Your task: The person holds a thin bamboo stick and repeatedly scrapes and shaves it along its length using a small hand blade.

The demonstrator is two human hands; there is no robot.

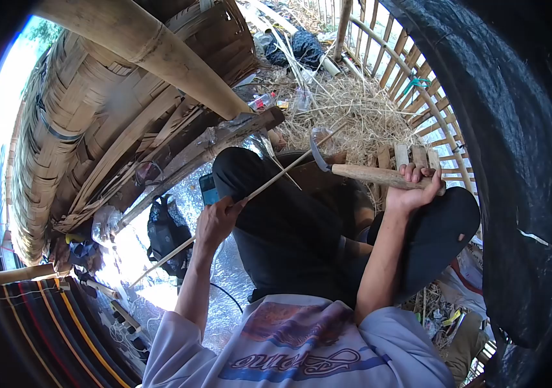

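My left hand is closed around a long thin bamboo stick, which runs slantwise from the lower left up across my knee. In my right hand is the thick wooden handle of a sickle, my fingers wrapped over its end. The curved metal blade lies at the stick's upper part; whether it touches or only crosses it, I cannot tell. A blue phone-like object shows just beyond my left hand, beside my knee.
A large woven bamboo wall and a thick bamboo pole stand at the left. Straw and shavings cover the ground ahead. A slatted bamboo fence and dark plastic sheeting close off the right. A black bag lies at the left.
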